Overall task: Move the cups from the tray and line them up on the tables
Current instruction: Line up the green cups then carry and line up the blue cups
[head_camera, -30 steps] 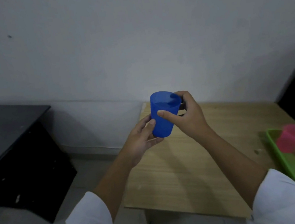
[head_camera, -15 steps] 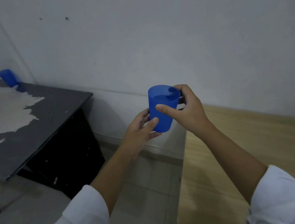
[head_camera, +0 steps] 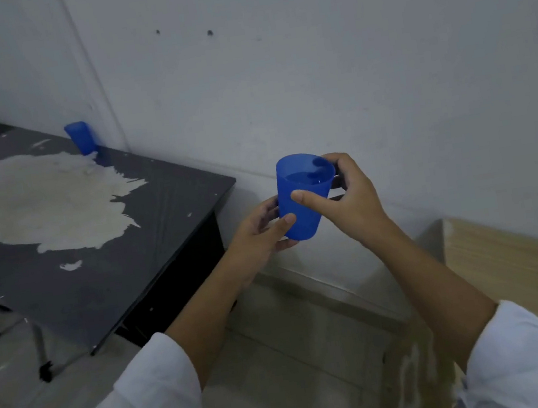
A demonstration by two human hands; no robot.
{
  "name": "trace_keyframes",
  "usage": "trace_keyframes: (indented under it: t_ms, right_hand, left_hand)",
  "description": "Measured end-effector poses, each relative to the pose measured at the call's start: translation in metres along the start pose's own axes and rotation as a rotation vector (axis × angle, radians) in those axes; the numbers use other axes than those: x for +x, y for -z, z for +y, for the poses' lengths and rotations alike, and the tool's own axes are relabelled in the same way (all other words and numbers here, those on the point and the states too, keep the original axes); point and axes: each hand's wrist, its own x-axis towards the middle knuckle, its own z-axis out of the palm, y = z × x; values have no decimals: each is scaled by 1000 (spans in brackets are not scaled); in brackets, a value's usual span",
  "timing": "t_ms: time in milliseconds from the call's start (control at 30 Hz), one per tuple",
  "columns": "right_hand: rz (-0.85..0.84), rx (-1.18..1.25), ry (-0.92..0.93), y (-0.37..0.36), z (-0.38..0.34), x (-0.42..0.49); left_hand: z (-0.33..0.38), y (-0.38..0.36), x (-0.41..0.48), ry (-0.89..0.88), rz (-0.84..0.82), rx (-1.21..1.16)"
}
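now the view has swung to the black table (head_camera: 96, 262), where a placed cup (head_camera: 80, 137) stands by the wall; left hand (head_camera: 258, 236) and right hand (head_camera: 346, 199) wrap their fingers round the carried cup (head_camera: 305, 198) in mid-air, probably bound there.

The view swings left: the black desk (head_camera: 159, 219) now fills the left, and the wooden desk (head_camera: 530, 277) slips to the lower right.

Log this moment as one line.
stage: carry | left hand and right hand hold blue cup upright | second blue cup stands on black table
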Motion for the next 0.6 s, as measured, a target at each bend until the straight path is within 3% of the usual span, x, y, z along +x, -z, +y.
trace_keyframes:
  t_ms: [600]
  right_hand:
    - [125,14,-53,-287,-68,85]
  left_hand:
    - [23,313,22,15,-112,51]
